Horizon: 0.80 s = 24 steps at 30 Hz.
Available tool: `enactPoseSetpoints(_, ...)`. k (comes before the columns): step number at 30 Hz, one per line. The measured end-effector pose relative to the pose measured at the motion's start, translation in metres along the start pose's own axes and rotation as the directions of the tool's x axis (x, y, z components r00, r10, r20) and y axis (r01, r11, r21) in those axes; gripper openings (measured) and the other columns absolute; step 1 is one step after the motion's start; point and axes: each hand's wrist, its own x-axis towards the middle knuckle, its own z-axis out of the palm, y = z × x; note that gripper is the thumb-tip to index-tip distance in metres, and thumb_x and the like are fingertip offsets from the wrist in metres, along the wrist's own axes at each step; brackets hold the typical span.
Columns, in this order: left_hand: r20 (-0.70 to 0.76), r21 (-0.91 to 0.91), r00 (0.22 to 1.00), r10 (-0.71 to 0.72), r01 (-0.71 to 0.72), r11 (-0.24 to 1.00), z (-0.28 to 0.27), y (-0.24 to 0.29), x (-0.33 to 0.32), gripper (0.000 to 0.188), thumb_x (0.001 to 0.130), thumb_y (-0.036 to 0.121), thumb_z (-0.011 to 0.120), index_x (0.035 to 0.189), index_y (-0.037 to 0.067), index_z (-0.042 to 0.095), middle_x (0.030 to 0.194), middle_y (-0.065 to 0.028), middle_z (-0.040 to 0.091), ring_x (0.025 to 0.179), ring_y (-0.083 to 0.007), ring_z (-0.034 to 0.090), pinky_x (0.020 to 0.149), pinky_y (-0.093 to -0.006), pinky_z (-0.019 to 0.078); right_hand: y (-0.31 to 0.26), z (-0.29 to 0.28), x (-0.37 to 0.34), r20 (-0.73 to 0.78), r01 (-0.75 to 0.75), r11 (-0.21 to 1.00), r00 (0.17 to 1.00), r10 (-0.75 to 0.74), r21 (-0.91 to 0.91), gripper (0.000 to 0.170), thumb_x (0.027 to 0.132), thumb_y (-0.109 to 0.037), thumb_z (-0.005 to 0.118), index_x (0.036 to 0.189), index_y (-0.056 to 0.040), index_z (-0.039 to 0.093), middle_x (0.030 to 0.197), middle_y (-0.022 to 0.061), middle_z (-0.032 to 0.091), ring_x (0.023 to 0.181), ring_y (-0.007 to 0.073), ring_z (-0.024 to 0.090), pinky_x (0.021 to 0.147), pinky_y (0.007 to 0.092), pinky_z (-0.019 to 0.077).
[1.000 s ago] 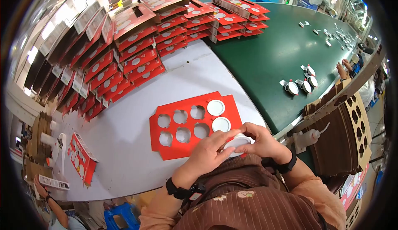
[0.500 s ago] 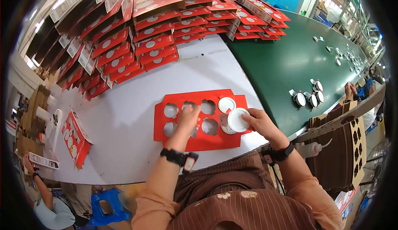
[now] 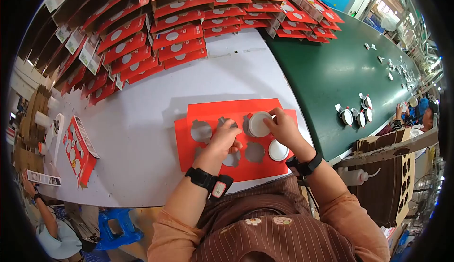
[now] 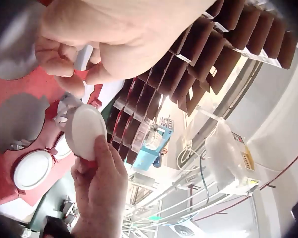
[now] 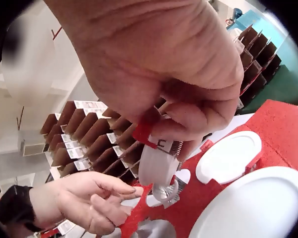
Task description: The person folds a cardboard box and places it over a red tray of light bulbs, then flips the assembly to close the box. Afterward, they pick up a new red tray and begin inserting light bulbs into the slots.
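A red cardboard sheet (image 3: 227, 167) with rows of round holes lies in front of me, its shadow showing on the table behind it. Two round white discs (image 3: 278, 150) fill holes at its right end; one is partly hidden by my right fingers. My right hand (image 3: 285, 128) pinches another white disc-shaped item (image 3: 259, 124) over an upper hole beside them. A red tab (image 5: 146, 130) and a ridged, spring-like part show on its side in the right wrist view. My left hand (image 3: 223, 142) grips the sheet at a hole, its fingers partly hidden by the card.
Red printed cartons (image 3: 177, 36) stand stacked along the back. A folded red carton (image 3: 78, 151) lies on the white table (image 3: 137, 167) at left. More white items (image 3: 347, 116) sit on the green surface (image 3: 326, 77) at right, near a squeeze bottle (image 3: 354, 176) and stacked brown card.
My hands first worked together on a white item near my body. The right hand then carried it over the sheet to an upper hole, while the left went to the sheet's holes.
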Motion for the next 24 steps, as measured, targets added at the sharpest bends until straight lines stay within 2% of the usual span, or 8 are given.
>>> enactPoseSetpoints(6, 0.051, 0.018, 0.999, 0.006, -0.007, 1.0, 0.006, -0.005, -0.017, 0.045, 0.088, 0.015, 0.05, 0.131, 0.009, 0.037, 0.078, -0.0039, 0.052, 0.052, -0.0103, 0.053, 0.047, -0.0251, 0.0405, 0.007, 0.021, -0.006, -0.051, 0.024, 0.997, 0.998, -0.027, -0.068, 0.033, 0.087, -0.026, 0.06, 0.101, 0.0034, 0.056, 0.078, 0.0208, 0.064, 0.069, 0.0319, 0.064, 0.061, 0.0392, 0.0493)
enactPoseSetpoints(8, 0.032, 0.018, 0.999, 0.007, -0.007, 1.0, 0.006, -0.008, -0.017, 0.045, 0.089, 0.015, 0.05, 0.131, 0.009, 0.037, 0.077, -0.0039, 0.052, 0.051, -0.0103, 0.053, 0.047, -0.0251, 0.0406, 0.013, 0.031, -0.011, -0.071, -0.022, 0.994, 0.997, 0.03, 0.111, 0.031, 0.088, -0.024, 0.06, 0.1, 0.0035, 0.055, 0.08, 0.0205, 0.064, 0.067, 0.0302, 0.064, 0.06, 0.039, 0.0492)
enactPoseSetpoints(9, 0.012, 0.017, 1.0, 0.008, -0.008, 1.0, 0.006, -0.01, -0.018, 0.046, 0.089, 0.015, 0.05, 0.132, 0.009, 0.037, 0.077, -0.0038, 0.052, 0.051, -0.0103, 0.052, 0.047, -0.0252, 0.0407, 0.015, 0.033, -0.013, -0.069, -0.026, 0.993, 0.997, 0.033, 0.111, 0.031, 0.088, -0.024, 0.06, 0.1, 0.0035, 0.055, 0.08, 0.0205, 0.064, 0.067, 0.0302, 0.064, 0.06, 0.039, 0.0492)
enactPoseSetpoints(11, 0.054, 0.062, 0.999, -0.006, 0.003, 0.998, 0.002, -0.012, -0.017, 0.05, 0.089, 0.016, 0.051, 0.135, 0.009, 0.033, 0.077, -0.004, 0.052, 0.052, -0.0101, 0.053, 0.047, -0.025, 0.0408, 0.018, 0.034, -0.016, -0.012, -0.038, 0.976, 0.999, 0.042, 0.216, 0.032, 0.09, -0.019, 0.058, 0.109, 0.0058, 0.052, 0.077, 0.0138, 0.062, 0.062, 0.0169, 0.062, 0.05, 0.0297, 0.0477)
enactPoseSetpoints(16, 0.108, 0.138, 0.991, -0.074, 0.059, 0.989, 0.001, -0.017, -0.024, 0.067, 0.09, 0.019, 0.053, 0.145, 0.01, 0.016, 0.087, -0.0067, 0.055, 0.057, -0.0102, 0.055, 0.049, -0.0244, 0.0434, 0.026, 0.026, -0.022, 0.109, -0.023, 0.966, 0.994, -0.006, 0.258, 0.032, 0.091, -0.014, 0.054, 0.116, 0.0055, 0.05, 0.079, 0.0137, 0.062, 0.062, 0.0174, 0.064, 0.053, 0.0282, 0.0533)
enactPoseSetpoints(18, 0.188, 0.002, 0.979, -0.074, 0.075, 0.997, 0.002, -0.019, -0.024, 0.076, 0.091, 0.018, 0.053, 0.148, 0.012, 0.002, 0.1, -0.0096, 0.054, 0.061, -0.0112, 0.058, 0.052, -0.0248, 0.0469, 0.019, 0.018, -0.023, 0.161, -0.037, 0.966, 0.987, -0.005, 0.256, 0.032, 0.091, -0.012, 0.053, 0.118, 0.0053, 0.05, 0.079, 0.0138, 0.062, 0.062, 0.0182, 0.065, 0.054, 0.0283, 0.0549)
enactPoseSetpoints(20, 0.202, -0.022, 0.976, -0.081, 0.087, 0.996, 0.005, -0.022, -0.024, 0.078, 0.091, 0.016, 0.053, 0.148, 0.013, 0.0, 0.105, -0.0103, 0.053, 0.063, -0.0116, 0.059, 0.053, -0.0251, 0.048, 0.01, 0.014, -0.026, 0.196, -0.117, 0.975, 0.977, 0.08, 0.187, 0.028, 0.091, -0.01, 0.051, 0.114, 0.0056, 0.051, 0.079, 0.0167, 0.065, 0.062, 0.0224, 0.067, 0.053, 0.0319, 0.0553)
enactPoseSetpoints(24, 0.201, -0.049, 0.977, -0.076, 0.087, 0.995, 0.006, -0.027, -0.02, 0.079, 0.091, 0.013, 0.053, 0.148, 0.013, -0.001, 0.105, -0.0104, 0.053, 0.063, -0.0119, 0.06, 0.053, -0.0259, 0.0492, 0.021, 0.019, -0.02, 0.207, -0.177, 0.955, 0.97, 0.128, 0.24, 0.028, 0.091, -0.009, 0.051, 0.116, 0.0038, 0.047, 0.078, 0.016, 0.063, 0.055, 0.0214, 0.065, 0.048, 0.0309, 0.0538)
